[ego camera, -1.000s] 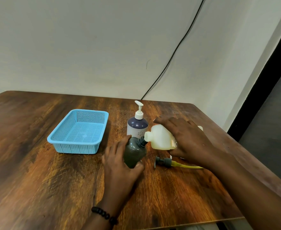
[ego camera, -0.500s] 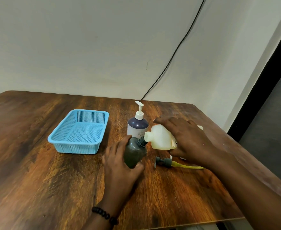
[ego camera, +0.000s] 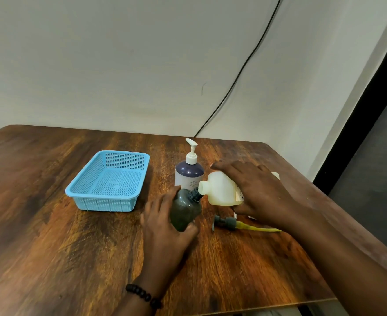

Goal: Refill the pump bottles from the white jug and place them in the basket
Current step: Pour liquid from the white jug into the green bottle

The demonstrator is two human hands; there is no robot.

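Note:
My left hand [ego camera: 165, 226] grips a dark green bottle [ego camera: 184, 209] with its pump off, tilted so its open neck points up and right. My right hand [ego camera: 258, 192] holds the white jug [ego camera: 220, 190] tipped on its side, its open spout right at the green bottle's neck. The removed grey pump head [ego camera: 225, 222] with its yellowish tube lies on the table under my right hand. A purple and white pump bottle [ego camera: 189, 174] stands upright behind them. The blue basket [ego camera: 107, 202] sits to the left with nothing in it.
The wooden table [ego camera: 74, 258] ends in an edge close to my body and at the right. A black cable [ego camera: 240, 76] runs down the wall behind. A dark doorway [ego camera: 370, 144] lies beyond the right edge.

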